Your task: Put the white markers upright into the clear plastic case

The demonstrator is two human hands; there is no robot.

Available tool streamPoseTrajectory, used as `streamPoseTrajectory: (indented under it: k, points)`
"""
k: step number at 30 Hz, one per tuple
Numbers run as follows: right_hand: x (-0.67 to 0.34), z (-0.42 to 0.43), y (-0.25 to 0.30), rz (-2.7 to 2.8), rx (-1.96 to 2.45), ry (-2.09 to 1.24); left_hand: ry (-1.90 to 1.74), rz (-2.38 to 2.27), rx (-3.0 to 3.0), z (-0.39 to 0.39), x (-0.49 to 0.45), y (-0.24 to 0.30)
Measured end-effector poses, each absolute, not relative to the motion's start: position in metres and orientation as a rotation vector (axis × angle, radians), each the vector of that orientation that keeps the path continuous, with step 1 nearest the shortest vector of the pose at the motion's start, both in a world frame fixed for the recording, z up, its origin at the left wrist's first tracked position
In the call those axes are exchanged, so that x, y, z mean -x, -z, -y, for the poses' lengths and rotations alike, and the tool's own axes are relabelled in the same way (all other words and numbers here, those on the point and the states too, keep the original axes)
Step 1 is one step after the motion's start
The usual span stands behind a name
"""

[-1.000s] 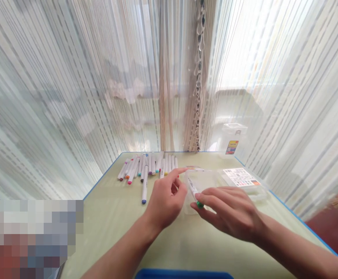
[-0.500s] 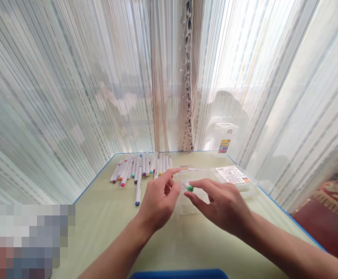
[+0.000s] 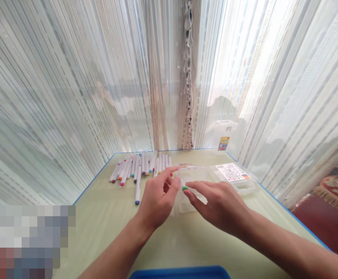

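Note:
My left hand point(image 3: 159, 197) is closed on the left wall of a clear plastic box point(image 3: 186, 208), thumb and fingers on either side of it. Inside the box, my right hand point(image 3: 219, 199) pinches the green end of a marker point(image 3: 185, 188) between thumb and forefinger. The rest of that marker is hard to make out through the plastic. Just left of the box lies a group of white markers point(image 3: 125, 172) with coloured ends. One blue-ended marker point(image 3: 138, 186) lies nearer to me, close to my left hand.
A clear lid with a white printed label point(image 3: 233, 172) lies right of the box. Behind it, a clear case point(image 3: 221, 133) stands at the table's far right corner. A blue object point(image 3: 180, 272) shows at the near edge. Striped curtains point(image 3: 113, 69) hang behind the table.
My right hand has shifted the green-ended marker slightly left, toward the box's left wall. My left hand stays on the box.

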State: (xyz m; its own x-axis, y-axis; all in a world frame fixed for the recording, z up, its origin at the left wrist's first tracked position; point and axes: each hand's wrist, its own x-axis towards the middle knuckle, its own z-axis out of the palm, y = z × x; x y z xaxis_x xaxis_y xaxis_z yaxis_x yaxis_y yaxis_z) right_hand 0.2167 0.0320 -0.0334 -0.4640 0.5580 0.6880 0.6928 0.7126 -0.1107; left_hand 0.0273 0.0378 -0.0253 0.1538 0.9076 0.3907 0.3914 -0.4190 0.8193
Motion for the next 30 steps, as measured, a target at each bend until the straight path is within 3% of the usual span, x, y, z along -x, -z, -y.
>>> streamPoseTrajectory:
  k: [17,30]
  points:
    - [-0.210,-0.027,0.019,2.172,1.169,-0.474,-1.276,-1.236,-1.937,-0.045,-0.024,0.031]
    - [-0.211,-0.028,0.024,2.128,1.112,-0.478,-1.273,-1.294,-1.928,-0.046,-0.024,0.028]
